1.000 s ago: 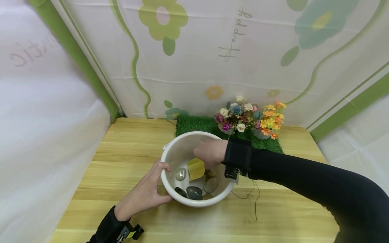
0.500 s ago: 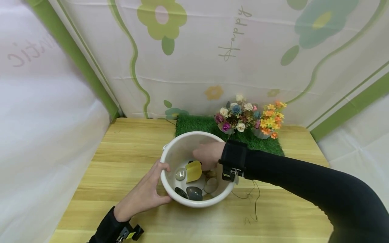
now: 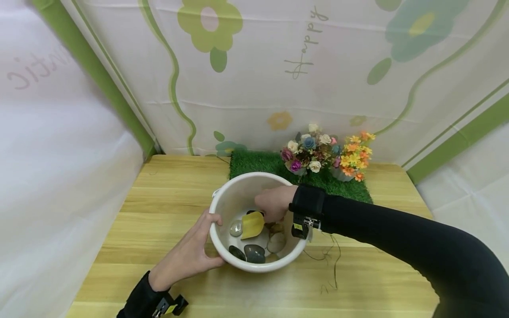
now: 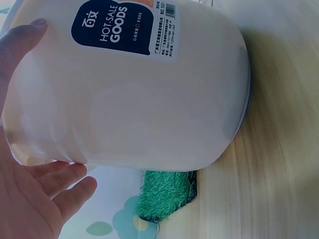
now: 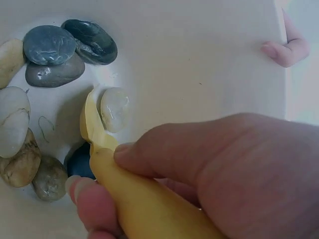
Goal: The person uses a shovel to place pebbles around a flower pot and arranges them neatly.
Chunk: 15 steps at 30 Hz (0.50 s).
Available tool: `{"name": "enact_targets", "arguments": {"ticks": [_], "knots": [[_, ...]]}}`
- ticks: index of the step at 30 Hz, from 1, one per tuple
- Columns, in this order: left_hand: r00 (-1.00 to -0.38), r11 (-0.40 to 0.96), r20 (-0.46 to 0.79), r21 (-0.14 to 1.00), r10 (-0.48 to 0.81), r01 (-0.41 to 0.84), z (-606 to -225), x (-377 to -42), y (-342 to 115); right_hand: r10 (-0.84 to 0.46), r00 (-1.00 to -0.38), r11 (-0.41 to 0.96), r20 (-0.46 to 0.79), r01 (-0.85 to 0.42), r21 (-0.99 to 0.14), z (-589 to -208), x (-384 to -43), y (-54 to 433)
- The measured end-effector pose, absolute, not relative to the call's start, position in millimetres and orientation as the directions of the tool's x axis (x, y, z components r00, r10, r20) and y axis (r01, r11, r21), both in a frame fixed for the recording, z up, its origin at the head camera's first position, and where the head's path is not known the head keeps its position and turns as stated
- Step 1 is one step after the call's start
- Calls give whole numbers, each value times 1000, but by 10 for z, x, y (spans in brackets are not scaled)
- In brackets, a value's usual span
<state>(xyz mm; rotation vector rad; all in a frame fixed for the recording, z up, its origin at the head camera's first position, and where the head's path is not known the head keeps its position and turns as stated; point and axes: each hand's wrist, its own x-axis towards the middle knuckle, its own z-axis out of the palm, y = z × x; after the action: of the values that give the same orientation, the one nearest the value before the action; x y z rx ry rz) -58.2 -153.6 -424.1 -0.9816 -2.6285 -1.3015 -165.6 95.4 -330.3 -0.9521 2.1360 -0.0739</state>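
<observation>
Yellow scoop (image 3: 252,225), grasped in the right hand (image 3: 274,203), inside a white bucket (image 3: 237,194); blade (image 5: 91,122) beside a pale stone (image 5: 114,107), contact uncertain. Left hand (image 3: 194,249) grips the rim (image 3: 256,266); were that hold to slacken, a hard push could tip the bucket

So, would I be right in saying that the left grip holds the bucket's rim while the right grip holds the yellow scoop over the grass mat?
Not quite, the scoop's place is wrong: the right grip holds the yellow scoop inside the bucket, as the right wrist view shows. The left grip does hold the rim.
</observation>
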Motion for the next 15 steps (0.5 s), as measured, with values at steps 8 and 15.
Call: {"name": "enact_targets", "arguments": {"ticks": [8,15], "knots": [[-803,449,298,705,516,550,-4245,-585,-1547,-665,-401,697,-630,-636,-332,-3327,-1677,942],[-805,446,293,711,516,544,-4245,-578,-1539,-700,-362,663,-616,-650,-372,-3394,-1675,911]]}}
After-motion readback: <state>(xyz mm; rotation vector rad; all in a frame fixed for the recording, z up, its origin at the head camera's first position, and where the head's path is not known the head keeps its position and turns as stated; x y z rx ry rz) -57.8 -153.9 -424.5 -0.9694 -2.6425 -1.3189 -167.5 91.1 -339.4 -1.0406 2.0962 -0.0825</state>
